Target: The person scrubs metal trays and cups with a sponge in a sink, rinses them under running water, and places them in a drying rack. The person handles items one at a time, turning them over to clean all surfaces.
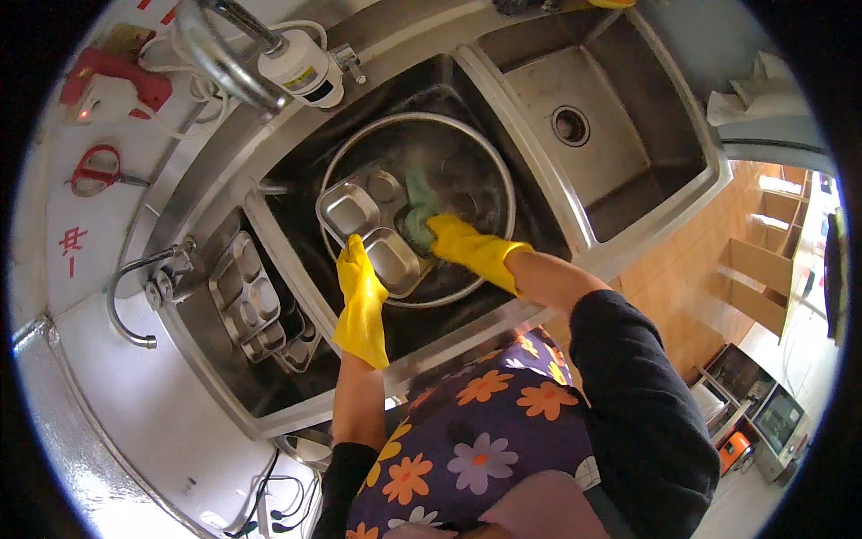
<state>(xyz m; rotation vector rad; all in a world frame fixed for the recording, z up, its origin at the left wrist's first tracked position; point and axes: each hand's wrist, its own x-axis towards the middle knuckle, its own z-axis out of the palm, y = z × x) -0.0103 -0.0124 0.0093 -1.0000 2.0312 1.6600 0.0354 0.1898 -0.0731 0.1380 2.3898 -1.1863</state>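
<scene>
Over the middle sink, a metal compartment tray (360,236) is tilted within the rim of a large round metal basin (510,195). My left hand (360,290), in a yellow rubber glove, grips the tray's near left edge with the thumb on top. My right hand (465,246), also gloved in yellow, holds a green scrubbing cloth (421,226) against the tray's right-hand part. The cloth is blurred, so its exact kind is unclear. My right fingertips are partly hidden by it.
The left sink holds several stacked compartment trays (249,293). The right sink (640,141) has a round drain (570,126). A faucet with a white heater body (300,67) overhangs the back left; a curved tap (124,290) stands left. Red-handled scissors (97,170) hang on the wall.
</scene>
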